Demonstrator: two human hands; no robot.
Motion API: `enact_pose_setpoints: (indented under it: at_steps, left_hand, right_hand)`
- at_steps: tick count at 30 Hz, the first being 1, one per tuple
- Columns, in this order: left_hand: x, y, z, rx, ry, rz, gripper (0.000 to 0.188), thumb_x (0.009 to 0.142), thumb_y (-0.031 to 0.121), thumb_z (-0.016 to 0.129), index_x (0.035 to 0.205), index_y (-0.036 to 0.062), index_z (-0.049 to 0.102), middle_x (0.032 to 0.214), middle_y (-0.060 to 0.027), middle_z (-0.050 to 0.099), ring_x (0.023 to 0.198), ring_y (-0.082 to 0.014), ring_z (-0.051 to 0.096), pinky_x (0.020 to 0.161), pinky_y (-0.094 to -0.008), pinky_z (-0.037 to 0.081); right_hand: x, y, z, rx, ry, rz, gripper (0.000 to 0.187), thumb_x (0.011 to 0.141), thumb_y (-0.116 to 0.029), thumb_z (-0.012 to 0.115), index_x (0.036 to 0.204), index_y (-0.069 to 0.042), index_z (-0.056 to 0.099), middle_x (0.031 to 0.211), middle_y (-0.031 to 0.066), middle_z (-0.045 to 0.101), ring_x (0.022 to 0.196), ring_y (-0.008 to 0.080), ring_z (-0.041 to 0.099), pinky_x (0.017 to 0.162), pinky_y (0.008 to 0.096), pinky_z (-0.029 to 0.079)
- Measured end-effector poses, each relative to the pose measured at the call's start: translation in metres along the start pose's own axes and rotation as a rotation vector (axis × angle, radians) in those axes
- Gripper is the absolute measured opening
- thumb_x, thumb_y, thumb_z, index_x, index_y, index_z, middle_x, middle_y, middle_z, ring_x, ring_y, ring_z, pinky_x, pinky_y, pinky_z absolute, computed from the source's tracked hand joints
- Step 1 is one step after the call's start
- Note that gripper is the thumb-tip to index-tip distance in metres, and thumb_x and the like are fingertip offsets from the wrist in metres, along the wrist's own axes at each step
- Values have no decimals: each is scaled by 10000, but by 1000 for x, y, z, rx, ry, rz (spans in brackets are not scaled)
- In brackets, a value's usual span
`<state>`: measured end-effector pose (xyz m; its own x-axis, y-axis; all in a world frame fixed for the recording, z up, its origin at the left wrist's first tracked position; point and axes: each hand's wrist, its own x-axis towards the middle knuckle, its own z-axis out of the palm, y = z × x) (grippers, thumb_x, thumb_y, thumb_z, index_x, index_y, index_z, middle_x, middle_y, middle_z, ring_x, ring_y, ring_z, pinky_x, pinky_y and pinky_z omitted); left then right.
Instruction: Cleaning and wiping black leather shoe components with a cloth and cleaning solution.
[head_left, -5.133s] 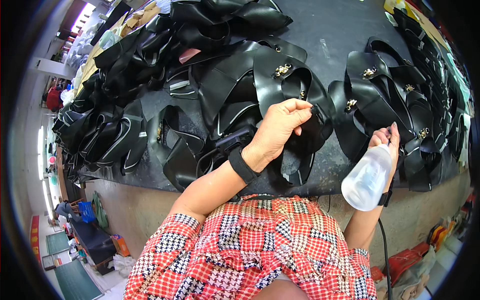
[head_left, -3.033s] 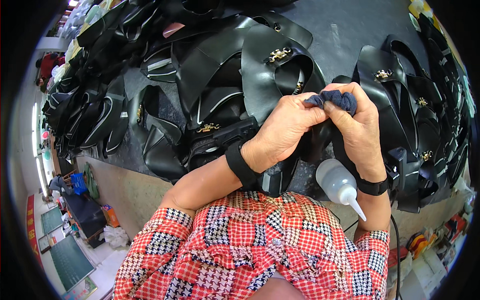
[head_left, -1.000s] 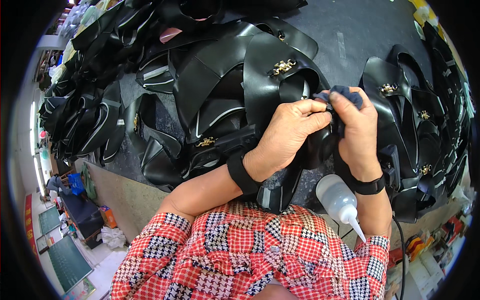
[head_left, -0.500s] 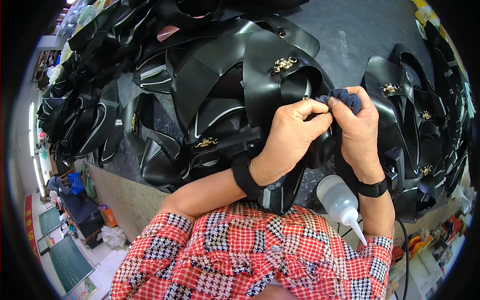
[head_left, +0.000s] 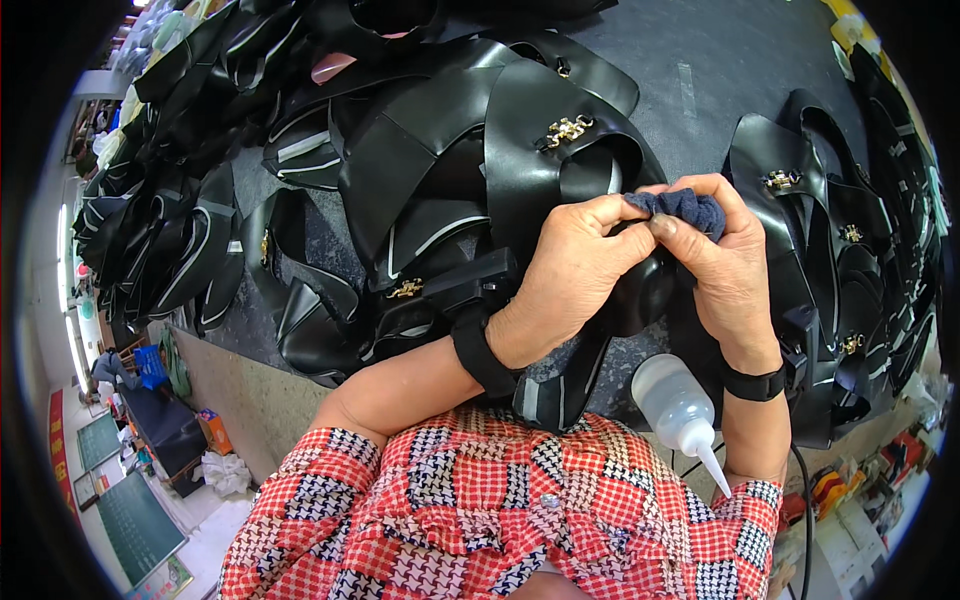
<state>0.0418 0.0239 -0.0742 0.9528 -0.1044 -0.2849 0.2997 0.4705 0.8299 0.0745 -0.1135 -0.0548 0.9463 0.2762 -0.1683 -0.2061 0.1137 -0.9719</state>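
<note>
A bunched dark blue cloth [head_left: 688, 207] is stretched between my hands above the table. My left hand [head_left: 570, 270] pinches its left end between thumb and fingers. Wrapped around the rest of it is my right hand [head_left: 735, 270], thumb pressing at the near side. Right under them lies a heap of glossy black leather-like pieces [head_left: 430, 130], some edged with pale strips. One piece beyond my left hand carries a gold chain-like ornament [head_left: 566, 132]. Near my right wrist, a translucent squeeze bottle [head_left: 668, 388] with a pointed white nozzle lies on its side.
More black pieces are piled at the left [head_left: 165, 230] and along the right edge [head_left: 800, 200], several with gold ornaments. The dark tabletop [head_left: 720, 60] shows at the back. A dark cable [head_left: 808, 520] hangs at the lower right.
My hands have drawn slightly apart, my left hand a little left and my right hand a little right and down. More of the cloth now shows between them.
</note>
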Motion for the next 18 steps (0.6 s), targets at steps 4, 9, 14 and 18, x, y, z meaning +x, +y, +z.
enact_pose_setpoints:
  at_steps: [4, 9, 14, 18]
  left_hand:
    - [-6, 0, 4, 142, 36, 69, 144, 816, 22, 589, 946, -34, 613, 797, 3, 584, 700, -15, 487, 607, -149, 390]
    - [-8, -1, 6, 435, 30, 268, 118, 814, 18, 587, 918, -31, 612, 782, 13, 578, 679, -7, 471, 585, -147, 378]
    - [-3, 1, 2, 172, -13, 51, 128, 816, 19, 585, 931, -34, 598, 789, 15, 576, 693, -10, 486, 607, -149, 386]
    - [0, 4, 2, 56, -20, -22, 155, 821, 22, 582, 964, -36, 591, 814, 6, 588, 719, -18, 513, 646, -156, 408]
  right_hand:
    - [0, 4, -1, 92, 51, 22, 125, 784, -24, 622, 890, -26, 556, 792, -19, 570, 685, 26, 502, 602, 156, 400]
    - [0, 7, 10, 244, 127, 54, 105, 796, -20, 595, 885, -20, 540, 807, 40, 598, 711, 77, 557, 649, 195, 449]
    - [3, 8, 3, 254, 156, 98, 96, 818, -42, 563, 899, -6, 525, 836, 103, 616, 766, 143, 603, 701, 244, 482]
    - [6, -7, -15, 292, 99, 69, 112, 823, -57, 549, 915, 5, 538, 909, 116, 618, 827, 155, 604, 757, 253, 473]
